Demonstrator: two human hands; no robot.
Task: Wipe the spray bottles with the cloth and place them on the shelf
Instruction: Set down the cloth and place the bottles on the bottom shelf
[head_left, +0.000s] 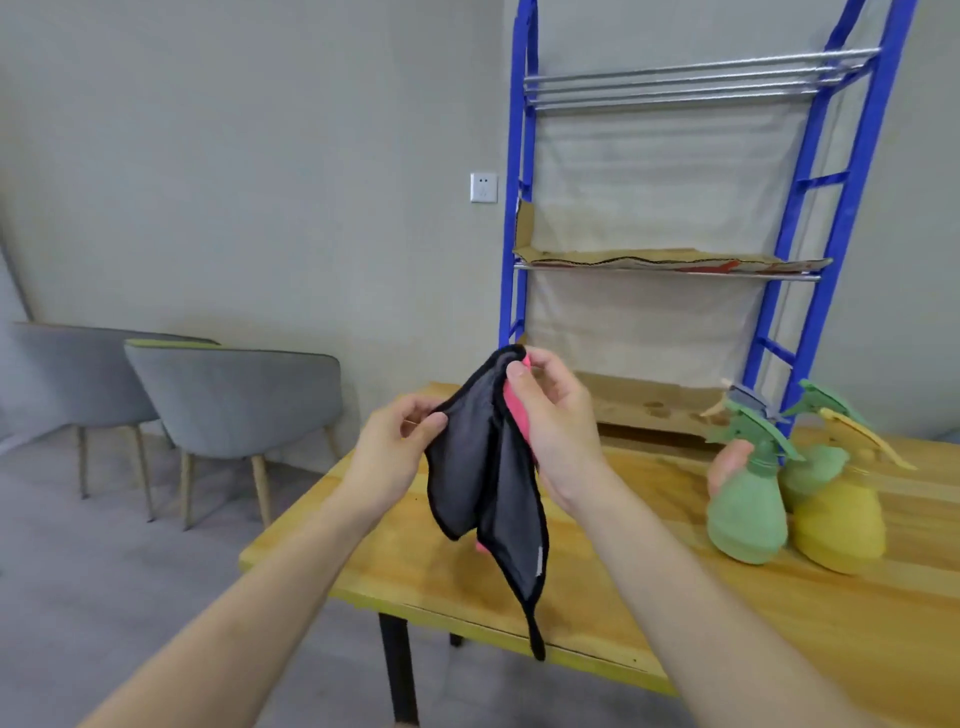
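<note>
I hold a grey cloth (488, 467) with black trim and a pink reverse side up over the wooden table (597, 587). My left hand (395, 447) pinches its left edge. My right hand (550, 415) pinches its top fold, and the rest hangs down loose. At the right of the table stand a green spray bottle (748, 514), a second green one (810, 473) behind it and a yellow one (839, 519). A pinkish shape behind the front green bottle is unclear. The blue shelf rack (779, 322) stands at the table's far side.
The rack's middle shelf carries a sheet of cardboard (675, 260); another cardboard piece (649, 405) lies at its base. Metal bars (691, 78) form the top shelf. Two grey chairs (234, 400) stand on the floor to the left of the table.
</note>
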